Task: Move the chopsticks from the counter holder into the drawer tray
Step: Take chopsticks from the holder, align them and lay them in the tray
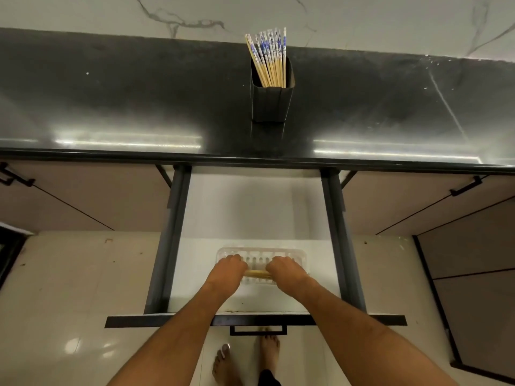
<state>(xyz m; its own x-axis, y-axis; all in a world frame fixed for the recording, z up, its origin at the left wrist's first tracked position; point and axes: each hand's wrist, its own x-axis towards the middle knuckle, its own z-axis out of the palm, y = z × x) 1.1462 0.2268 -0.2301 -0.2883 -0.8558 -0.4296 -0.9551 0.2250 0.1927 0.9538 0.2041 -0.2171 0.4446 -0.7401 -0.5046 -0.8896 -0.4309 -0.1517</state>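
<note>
Dim, glare streaks, wide-angle edge bending

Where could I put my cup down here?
The counter has bare room on both sides of the holder. In the drawer, the white floor behind the tray is free too. It is crowded at the tray, where the left hand and the right hand hold chopsticks.

Chopsticks bundle (257,273) flat in clear tray (262,253); others (269,58) upright in black holder (270,103).
</note>
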